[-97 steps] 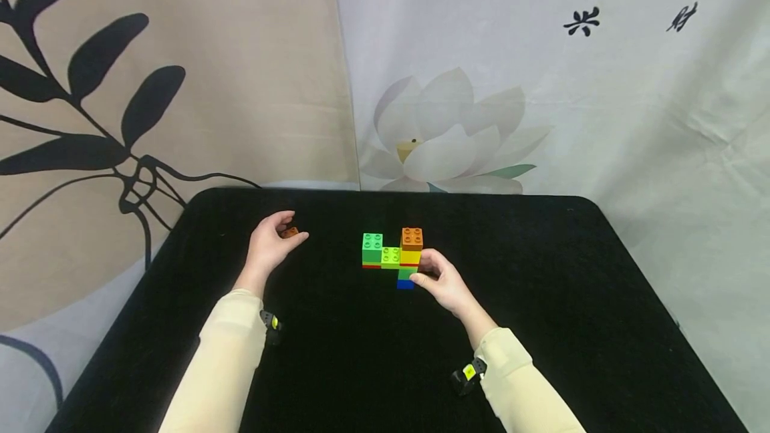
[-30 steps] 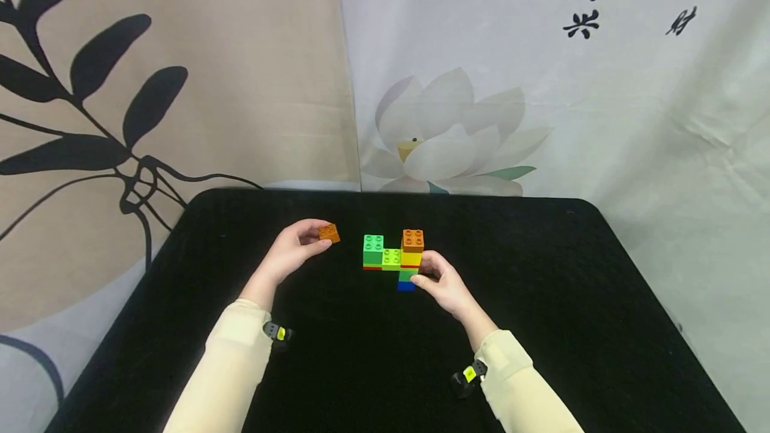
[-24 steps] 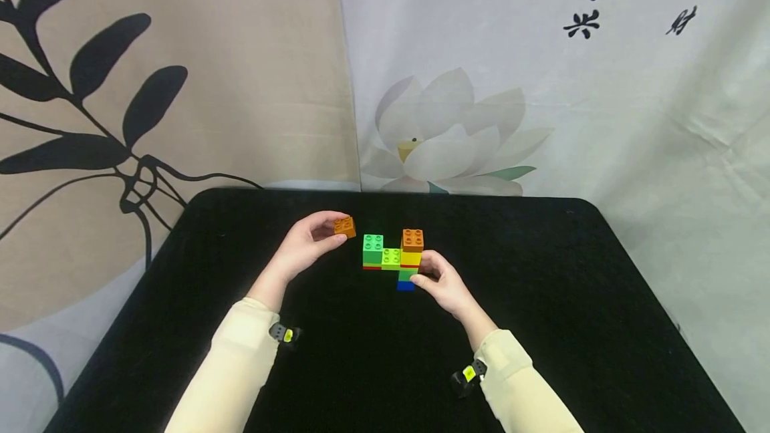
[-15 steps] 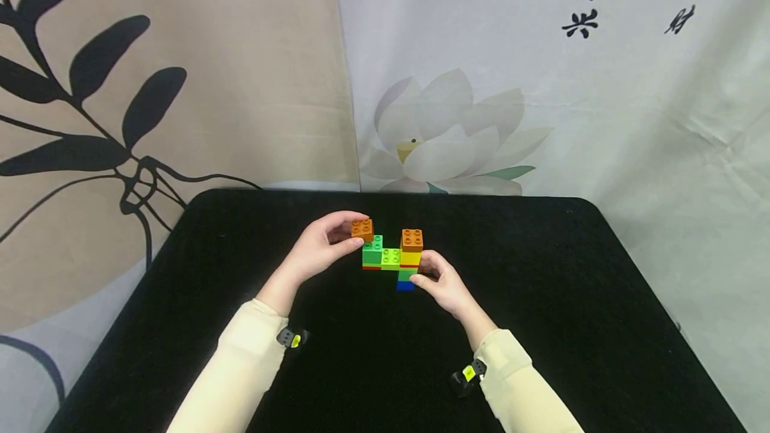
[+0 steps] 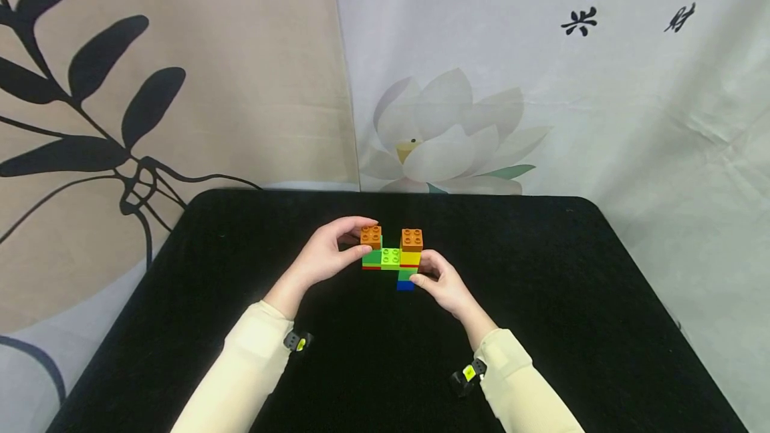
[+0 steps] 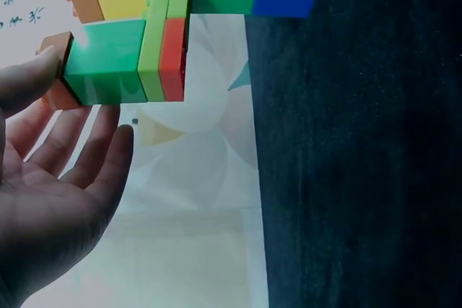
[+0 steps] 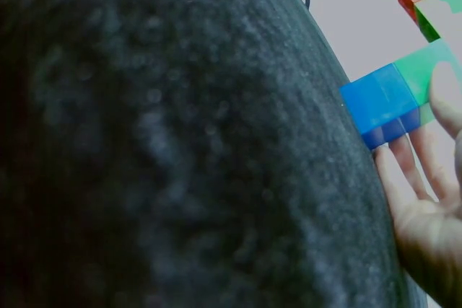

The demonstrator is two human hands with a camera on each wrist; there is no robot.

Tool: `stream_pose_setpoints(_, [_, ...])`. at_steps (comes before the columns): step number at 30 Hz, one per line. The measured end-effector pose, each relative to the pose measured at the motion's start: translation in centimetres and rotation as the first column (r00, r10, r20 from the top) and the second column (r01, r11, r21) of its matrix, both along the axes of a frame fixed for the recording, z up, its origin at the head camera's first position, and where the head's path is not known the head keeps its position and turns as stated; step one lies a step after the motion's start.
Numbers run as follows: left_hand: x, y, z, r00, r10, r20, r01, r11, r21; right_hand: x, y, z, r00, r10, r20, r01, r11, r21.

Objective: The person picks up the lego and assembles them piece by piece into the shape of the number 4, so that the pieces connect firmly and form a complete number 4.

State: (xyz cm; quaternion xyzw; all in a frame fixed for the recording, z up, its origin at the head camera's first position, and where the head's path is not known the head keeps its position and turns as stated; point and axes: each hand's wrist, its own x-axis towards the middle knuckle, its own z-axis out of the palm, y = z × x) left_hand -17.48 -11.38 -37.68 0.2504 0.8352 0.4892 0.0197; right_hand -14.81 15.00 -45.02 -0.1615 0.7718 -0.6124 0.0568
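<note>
My left hand point(image 5: 325, 254) pinches an orange toy building brick point(image 5: 370, 236) between thumb and fingers, on top of the green brick point(image 5: 370, 258) at the left of a built figure. In the left wrist view that orange brick point(image 6: 65, 94) sits against the end of the green brick point(image 6: 108, 63), with a thin dark line between them. My right hand point(image 5: 446, 284) grips the figure's lower column at its green brick point(image 7: 422, 73), above a blue brick point(image 7: 382, 102). A lime piece point(image 5: 390, 258) joins both sides. Another orange brick point(image 5: 412, 239) tops a yellow brick point(image 5: 410, 258) on the right.
The figure stands on a black-covered table point(image 5: 373, 366). A hanging cloth point(image 5: 265, 72) printed with leaves, a lotus and characters rises behind the table's back edge. Each wrist carries a small black camera point(image 5: 298, 341).
My left hand has carried the orange brick rightward from the table's left side and set it down over the left green brick. My right hand keeps its hold on the figure, unmoved.
</note>
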Motion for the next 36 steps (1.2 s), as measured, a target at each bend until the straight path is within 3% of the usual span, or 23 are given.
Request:
stream_pose_setpoints(6, [0.1,0.1,-0.1,0.999,-0.017,-0.041,0.016,0.999,-0.03,-0.1,0.0,-0.2,1.0,-0.002,0.003,0.002,1.0,-0.008])
stream_pose_setpoints(14, [-0.1,0.1,-1.2,0.995,-0.024,-0.101,0.017,0.997,-0.069,0.0,0.0,0.0,1.0,-0.002,0.009,0.002,1.0,-0.008])
stream_pose_setpoints(21, [0.1,0.3,-1.6,0.995,-0.002,-0.096,-0.004,0.998,-0.061,0.0,0.0,-0.1,1.0,-0.003,0.01,0.003,1.0,-0.008])
stream_pose_setpoints(36, [0.2,1.0,-1.6,0.981,0.032,-0.192,-0.06,0.988,-0.141,-0.2,0.1,-0.2,0.999,0.005,0.034,-0.004,1.0,-0.015])
